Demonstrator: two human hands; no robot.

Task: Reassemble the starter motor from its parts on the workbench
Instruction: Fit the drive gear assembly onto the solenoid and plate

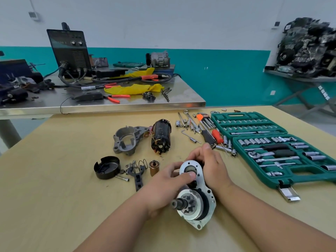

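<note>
Clamping the silver pinion-gear plate in your right hand, left hand pinching its bore, you probably need the copper-coloured cylindrical plunger next.

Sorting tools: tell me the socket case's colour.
The socket case is green; the head view shows it best.

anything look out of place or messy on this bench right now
Mostly the loose sockets and hex keys, scattered on the table left of the open green socket case instead of in its slots. Dark specks lie by the black motor body. The starter assembly held by the left hand and right hand shows no visible damage.
</note>
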